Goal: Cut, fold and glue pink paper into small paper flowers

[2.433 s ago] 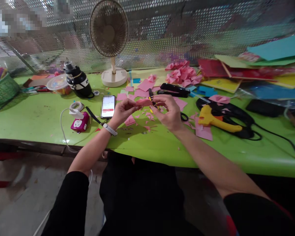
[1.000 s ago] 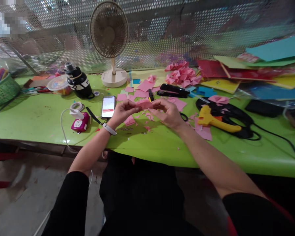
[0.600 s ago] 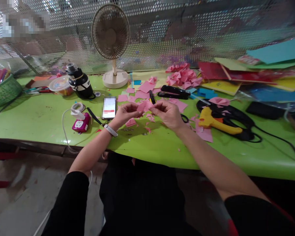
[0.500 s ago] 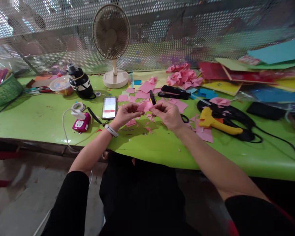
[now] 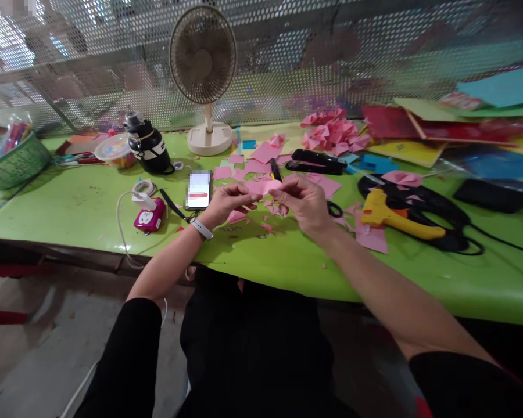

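A small piece of pink paper [image 5: 261,186] is held up over the green table between both hands. My left hand [image 5: 226,204], with a white band on its wrist, pinches the paper's left side. At its right edge my right hand [image 5: 304,203] grips it between thumb and fingers. Pink paper scraps [image 5: 236,217] lie on the table below. Just behind the hands are a yellow-and-black cutter [image 5: 275,169] and a black stapler [image 5: 316,161]. Scissors with a black handle [image 5: 333,209] lie partly hidden beside my right hand.
Folded pink paper pieces [image 5: 333,132] are heaped at the back. A yellow glue gun [image 5: 396,216] lies on the right, near stacked coloured sheets [image 5: 436,128]. On the left are a phone [image 5: 198,190], a pink power adapter [image 5: 149,217], a black bottle [image 5: 148,148] and a fan [image 5: 204,64].
The view has shifted slightly, so the table's things sit a little further right. Both hands still hold the pink paper, which now looks flatter between them.
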Tool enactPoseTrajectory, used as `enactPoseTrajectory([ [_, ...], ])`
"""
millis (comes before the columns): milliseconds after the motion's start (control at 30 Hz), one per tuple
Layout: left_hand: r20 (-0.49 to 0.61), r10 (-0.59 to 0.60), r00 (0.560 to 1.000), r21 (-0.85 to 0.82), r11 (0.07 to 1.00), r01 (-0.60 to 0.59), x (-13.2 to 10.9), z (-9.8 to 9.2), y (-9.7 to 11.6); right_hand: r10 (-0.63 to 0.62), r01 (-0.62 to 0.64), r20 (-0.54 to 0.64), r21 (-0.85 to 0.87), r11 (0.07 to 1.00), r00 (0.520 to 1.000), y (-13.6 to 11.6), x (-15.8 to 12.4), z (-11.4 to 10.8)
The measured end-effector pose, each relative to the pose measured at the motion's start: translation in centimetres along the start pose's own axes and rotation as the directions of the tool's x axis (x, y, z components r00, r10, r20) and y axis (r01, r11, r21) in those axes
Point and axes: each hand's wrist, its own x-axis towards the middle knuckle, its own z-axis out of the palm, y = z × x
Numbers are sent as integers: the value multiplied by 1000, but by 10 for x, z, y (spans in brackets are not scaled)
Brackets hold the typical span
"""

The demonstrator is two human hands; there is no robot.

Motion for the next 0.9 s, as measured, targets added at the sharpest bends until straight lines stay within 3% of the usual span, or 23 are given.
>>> enactPoseTrajectory([
  [100,9,-7,1000,-73,997,7,4,-2,-3,53,-51,-24,67,996,998,3,0,1],
  [200,5,62,998,-109,992,-61,6,-2,-6,112,-107,-30,129,986,993,4,0,2],
  [433,-19,197,980,-45,979,-198,4,2,-1,165,-164,8,167,972,986,4,1,5],
  [900,-1,272,962,23,962,-271,4,2,-1,28,-28,0,67,997,1000,18,3,4],
])
